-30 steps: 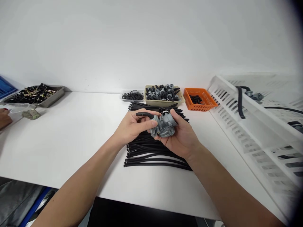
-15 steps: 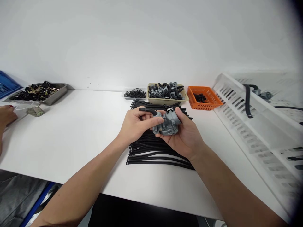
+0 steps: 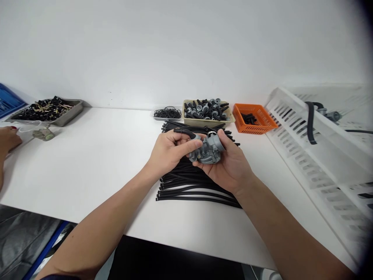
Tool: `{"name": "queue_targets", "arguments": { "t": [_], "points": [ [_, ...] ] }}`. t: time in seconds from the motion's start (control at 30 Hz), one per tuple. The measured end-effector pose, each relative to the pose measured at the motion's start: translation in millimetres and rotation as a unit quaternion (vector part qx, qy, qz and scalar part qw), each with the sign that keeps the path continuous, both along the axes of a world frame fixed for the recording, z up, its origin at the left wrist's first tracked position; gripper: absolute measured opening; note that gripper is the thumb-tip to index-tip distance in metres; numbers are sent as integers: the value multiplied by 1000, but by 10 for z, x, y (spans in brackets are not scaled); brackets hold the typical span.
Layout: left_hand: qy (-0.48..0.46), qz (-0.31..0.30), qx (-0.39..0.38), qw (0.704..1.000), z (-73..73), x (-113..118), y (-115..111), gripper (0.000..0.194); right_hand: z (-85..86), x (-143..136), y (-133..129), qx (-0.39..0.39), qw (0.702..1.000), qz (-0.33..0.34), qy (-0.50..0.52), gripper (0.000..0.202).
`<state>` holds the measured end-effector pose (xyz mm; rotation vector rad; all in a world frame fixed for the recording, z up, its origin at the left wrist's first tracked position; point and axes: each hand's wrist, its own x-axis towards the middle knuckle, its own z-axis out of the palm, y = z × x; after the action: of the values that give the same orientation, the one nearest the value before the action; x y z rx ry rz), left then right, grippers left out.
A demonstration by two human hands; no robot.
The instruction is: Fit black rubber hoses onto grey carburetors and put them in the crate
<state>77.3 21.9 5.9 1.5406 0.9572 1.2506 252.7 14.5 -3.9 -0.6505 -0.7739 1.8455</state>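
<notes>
A grey metal carburetor (image 3: 208, 151) is held up between both hands, over a layer of black rubber hoses (image 3: 186, 182) on the white table. My left hand (image 3: 175, 149) grips its left side, thumb across the body; some of those fingers are hidden behind it. A short black hose (image 3: 185, 132) sticks out from the carburetor's upper left, over the left fingers. My right hand (image 3: 231, 165) cups the carburetor from the right and below, with the thumb against its round mouth.
Along the wall stand a tray of black rings (image 3: 167, 113), a cream bin of small fittings (image 3: 208, 121) and an orange basket (image 3: 253, 126). A white slotted crate (image 3: 317, 155) leans at right. Leftward are a metal parts tray (image 3: 68, 116), another carburetor (image 3: 43, 134) and another person's hand (image 3: 10, 138).
Both hands keep their hold on the carburetor, which sits nearly the same way. The whole view has shifted slightly.
</notes>
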Motion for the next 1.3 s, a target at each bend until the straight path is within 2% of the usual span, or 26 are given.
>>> {"name": "queue_targets", "arguments": {
  "t": [0.2,0.27,0.37,0.47,0.53,0.63,0.7,0.9,1.03,1.13,1.3],
  "points": [
    [-5,23,-16,1000,-16,-22,17,37,13,-6,-21,-7,998,45,31,39],
    [3,33,17,999,-24,-11,11,35,14,-16,-34,13,999,41,26,42],
    [41,83,90,992,-24,18,-16,30,-7,-42,-65,63,998,-17,-1,43],
    [69,115,92,987,-17,33,-43,37,-59,-77,-98,128,986,-88,-55,45],
    [101,108,90,985,-11,29,-53,48,-99,-95,-113,180,973,-114,-93,46],
    [149,105,100,978,1,17,-60,65,-140,-101,-131,266,943,-135,-146,46],
    [161,111,82,977,16,14,-67,69,-146,-92,-144,325,912,-155,-196,45],
    [169,93,10,981,55,8,-85,64,-140,-53,-129,497,766,-233,-335,49],
    [186,78,-46,978,40,-7,-74,65,-153,-37,-88,562,692,-267,-366,57],
    [146,46,-44,987,38,-6,-73,58,-163,-27,-91,562,675,-280,-387,68],
    [98,1,-7,995,48,13,-85,47,-168,-18,-130,519,709,-279,-387,85]
  ]
}}
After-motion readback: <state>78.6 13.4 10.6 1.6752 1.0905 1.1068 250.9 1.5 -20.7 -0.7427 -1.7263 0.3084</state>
